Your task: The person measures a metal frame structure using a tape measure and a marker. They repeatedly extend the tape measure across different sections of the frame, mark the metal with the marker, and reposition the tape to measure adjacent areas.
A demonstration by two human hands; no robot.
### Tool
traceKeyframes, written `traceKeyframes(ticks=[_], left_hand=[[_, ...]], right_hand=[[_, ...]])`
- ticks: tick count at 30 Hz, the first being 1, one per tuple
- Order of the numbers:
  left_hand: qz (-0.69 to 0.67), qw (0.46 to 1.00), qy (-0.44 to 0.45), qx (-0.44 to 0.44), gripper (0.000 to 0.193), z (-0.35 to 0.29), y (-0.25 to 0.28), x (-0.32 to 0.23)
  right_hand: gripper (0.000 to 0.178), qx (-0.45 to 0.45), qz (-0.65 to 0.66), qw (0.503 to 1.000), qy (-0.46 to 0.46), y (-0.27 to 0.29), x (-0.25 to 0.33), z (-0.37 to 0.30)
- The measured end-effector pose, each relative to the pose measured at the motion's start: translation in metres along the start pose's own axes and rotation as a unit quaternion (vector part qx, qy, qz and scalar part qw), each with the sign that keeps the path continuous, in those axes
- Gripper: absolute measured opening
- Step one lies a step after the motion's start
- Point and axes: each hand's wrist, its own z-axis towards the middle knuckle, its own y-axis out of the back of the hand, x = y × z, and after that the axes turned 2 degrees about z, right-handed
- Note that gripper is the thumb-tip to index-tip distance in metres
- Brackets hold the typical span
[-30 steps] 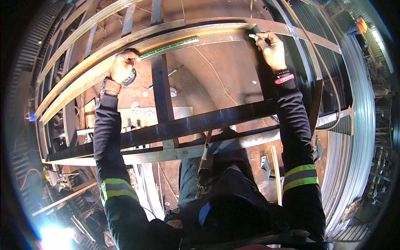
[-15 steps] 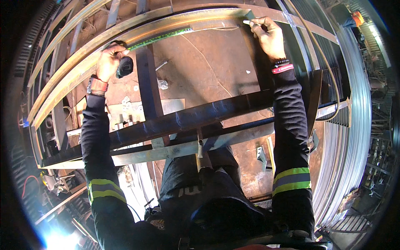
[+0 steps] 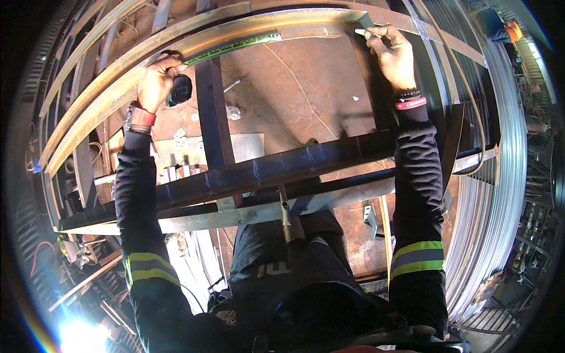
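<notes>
My left hand [image 3: 156,80] is closed at the left part of a rusty angle bar [image 3: 306,17], gripping a tape measure. Its black case [image 3: 179,91] hangs beside my fingers. The green blade [image 3: 232,48] lies along the bar's inner face, its end near the bar's middle. Toward the bar's right end, my right hand [image 3: 393,57] pinches a small white stick [image 3: 360,32] that looks like chalk. The stick's tip is close to the corner where the bar meets a dark upright piece. Whether it touches the metal I cannot tell.
A dark steel beam [image 3: 282,165] with chalk marks crosses in front of my legs, a short rod [image 3: 285,209] standing against it. Long shiny metal lengths [image 3: 494,223] lie at right. A hose [image 3: 471,76] curves past my right arm. A bright glare [image 3: 84,336] shows lower left.
The view has shifted a little, so the bar's right end and my right hand appear farther right. Both hands keep their hold, at about the same places along the bar.
</notes>
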Motion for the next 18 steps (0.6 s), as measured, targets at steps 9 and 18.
traceKeyframes(ticks=[9, 18], left_hand=[[-0.046, 0.997, 0.061, 0.031, 0.013, 0.004, 0.002, -0.006], [-0.03, 0.996, 0.074, 0.028, 0.012, 0.002, 0.002, -0.007]], right_hand=[[0.011, 0.004, -0.007, 1.0, -0.006, 0.003, -0.001, -0.002], [0.018, 0.027, -0.049, 0.997, -0.048, -0.021, 0.036, -0.011]])
